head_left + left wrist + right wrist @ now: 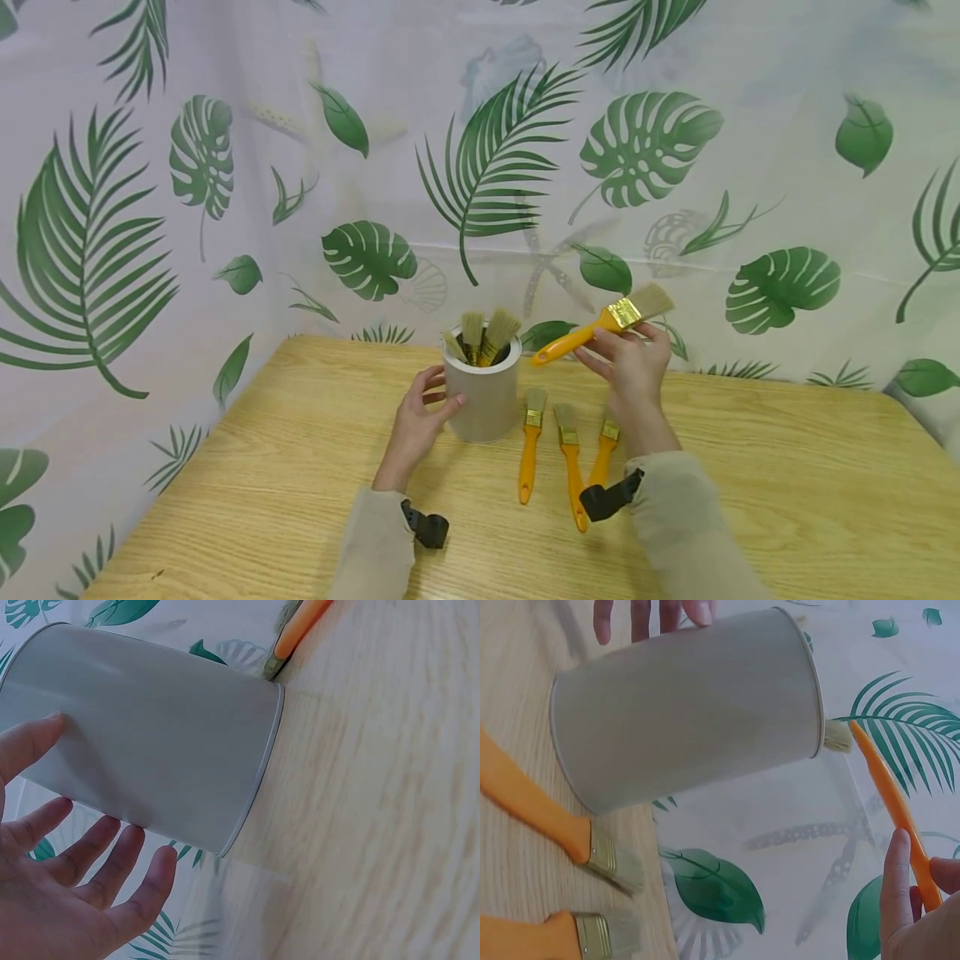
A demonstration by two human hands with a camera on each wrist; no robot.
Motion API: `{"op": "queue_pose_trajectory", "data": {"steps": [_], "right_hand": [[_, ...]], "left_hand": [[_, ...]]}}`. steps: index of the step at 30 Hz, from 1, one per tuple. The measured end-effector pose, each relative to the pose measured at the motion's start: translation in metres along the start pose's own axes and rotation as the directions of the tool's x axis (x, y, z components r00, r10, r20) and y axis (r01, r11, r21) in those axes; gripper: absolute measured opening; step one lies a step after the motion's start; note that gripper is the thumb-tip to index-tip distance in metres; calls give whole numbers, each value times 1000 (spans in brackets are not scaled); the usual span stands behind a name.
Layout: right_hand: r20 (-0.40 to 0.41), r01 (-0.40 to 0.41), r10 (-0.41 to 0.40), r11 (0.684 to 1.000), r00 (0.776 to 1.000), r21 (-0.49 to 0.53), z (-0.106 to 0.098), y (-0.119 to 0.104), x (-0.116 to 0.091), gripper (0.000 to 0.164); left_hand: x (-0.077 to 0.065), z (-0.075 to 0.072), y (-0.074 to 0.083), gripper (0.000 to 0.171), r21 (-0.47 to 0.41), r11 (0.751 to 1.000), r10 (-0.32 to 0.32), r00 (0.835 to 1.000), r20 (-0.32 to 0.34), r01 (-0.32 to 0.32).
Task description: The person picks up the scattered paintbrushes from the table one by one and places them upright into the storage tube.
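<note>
The right grip (637, 360) pinched a bristly brush (622, 313) (its handle (567, 342) glossy orange); the left grip (422, 418) cupped a smooth cylindrical can (483, 408).

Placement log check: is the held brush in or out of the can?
Out: the right hand holds the brush beside the can, its handle clear of the rim in the head view.

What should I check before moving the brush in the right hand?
1. Can upright on the table: ok.
2. Left hand on the can's side: ok.
3. Right hand holding the raised brush: ok.
4. Raised brush's handle end toward the can, bristles away: ok.
5. Raised brush over the can: not ok, it is to the right.
6. Room at the can's bottom: cannot tell, hidden from view.
</note>
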State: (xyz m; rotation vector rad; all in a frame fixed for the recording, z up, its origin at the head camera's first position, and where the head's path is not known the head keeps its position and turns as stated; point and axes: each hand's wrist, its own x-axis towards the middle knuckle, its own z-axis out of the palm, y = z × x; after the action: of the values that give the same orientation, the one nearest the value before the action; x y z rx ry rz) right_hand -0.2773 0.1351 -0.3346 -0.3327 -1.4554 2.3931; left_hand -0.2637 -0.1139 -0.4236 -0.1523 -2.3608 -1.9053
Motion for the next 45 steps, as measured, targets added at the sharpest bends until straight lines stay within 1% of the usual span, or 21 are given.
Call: {"op": "queue_pose_trajectory", "data": {"steps": [7, 9, 13, 18, 20, 22, 24, 26, 29, 32, 33, 34, 35, 36, 37, 38, 41, 45], "right_hand": [[6, 30, -30, 999, 1000, 32, 14, 4, -2, 44], [7, 52, -52, 998, 999, 23, 18, 6, -3, 44], [24, 118, -118, 993, 993, -30, 29, 10, -5, 46], [79, 223, -217, 971, 973, -81, 39, 17, -10, 48], [115, 266, -254, 958, 960, -108, 43, 20, -12, 47], [152, 313, -291, 936, 945, -158, 46, 23, -13, 45], [195, 364, -325, 906, 925, -217, 50, 26, -15, 42], [246, 419, -358, 865, 901, -276, 53, 29, -18, 38], [349, 529, -413, 761, 841, -376, 56, 33, -21, 31], [434, 624, -457, 649, 777, -435, 56, 35, -23, 25], [450, 644, -466, 620, 761, -448, 55, 34, -24, 23], [458, 654, -472, 606, 754, -453, 54, 34, -24, 22], [459, 659, -476, 598, 750, -456, 52, 34, -24, 21], [456, 661, -480, 593, 749, -460, 50, 33, -24, 20], [451, 657, -480, 593, 753, -466, 48, 32, -23, 19], [442, 648, -475, 596, 761, -474, 45, 31, -22, 19], [417, 610, -445, 605, 792, -512, 33, 27, -18, 17], [401, 539, -362, 610, 841, -580, 13, 21, -12, 18]], "left_hand": [[-1, -1, 0, 59, -8, 1000, 8, 1000, 5, -8], [-1, -1, 0, 59, -9, 1000, 9, 1000, 7, -9], [0, -1, 0, 58, -1, 1000, 8, 1000, 3, -8], [0, -1, 0, 57, 2, 1000, 4, 1000, -1, -4], [-1, -1, 0, 56, 3, 1000, 4, 1000, -1, -4], [0, -1, 0, 56, 3, 1000, 5, 1000, 0, -5], [0, -1, 0, 57, 4, 1000, 5, 1000, -1, -5], [0, -1, 0, 57, 5, 1000, 5, 1000, 1, -5], [1, -1, -1, 58, 1, 1000, 9, 1000, 1, -9], [0, -1, -1, 58, -2, 1000, 14, 1000, 3, -14], [0, -1, 0, 58, -5, 1000, 14, 1000, 3, -14], [0, -1, 0, 58, -4, 1000, 15, 1000, 2, -15], [0, -1, 1, 58, -4, 1000, 12, 1000, 1, -12], [0, -1, 1, 58, -5, 1000, 10, 1000, 2, -10], [0, -1, 1, 58, -5, 1000, 8, 1000, 2, -8], [0, -1, 1, 58, -6, 1000, 7, 1000, 3, -7], [0, -1, 1, 58, -7, 1000, 3, 1000, 6, -3], [0, 0, 0, 57, -4, 1000, 2, 1000, 10, -2]]}}
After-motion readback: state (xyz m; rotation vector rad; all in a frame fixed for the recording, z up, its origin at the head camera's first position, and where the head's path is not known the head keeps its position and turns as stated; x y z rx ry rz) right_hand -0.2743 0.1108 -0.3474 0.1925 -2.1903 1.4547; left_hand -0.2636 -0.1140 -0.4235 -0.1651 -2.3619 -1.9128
